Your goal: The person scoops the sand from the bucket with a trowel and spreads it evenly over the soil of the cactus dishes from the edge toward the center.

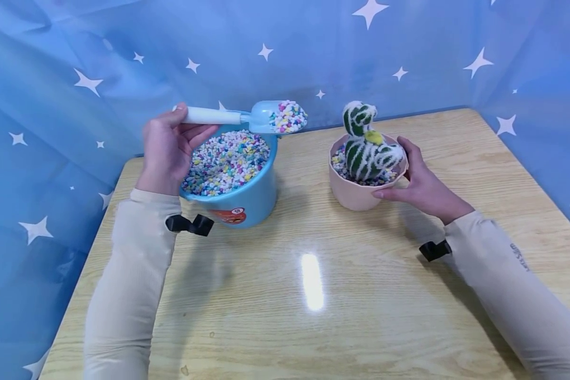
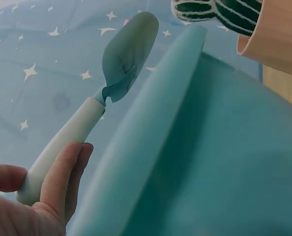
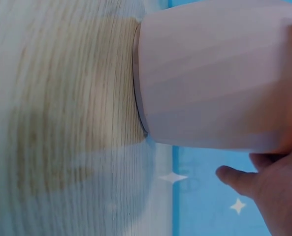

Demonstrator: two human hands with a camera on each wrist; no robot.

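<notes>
My left hand (image 1: 168, 145) grips the white handle of a small blue shovel (image 1: 265, 116), its scoop heaped with multicoloured pebbles (image 1: 291, 117). The shovel is over the rim of a blue bucket (image 1: 261, 195) that holds many more such pebbles. In the left wrist view the underside of the scoop (image 2: 128, 54) shows. To the right, a pink pot (image 1: 353, 195) stands on the table with a green, white-fringed cactus (image 1: 363, 158) and some pebbles inside. My right hand (image 1: 423, 182) holds the pot's right side by the rim, thumb in front and fingers behind.
The wooden table (image 1: 275, 327) carries the bucket at the left back and the pot at the right back. A blue star-patterned cloth (image 1: 247, 31) hangs behind and along both sides. A bright light reflection lies mid-table.
</notes>
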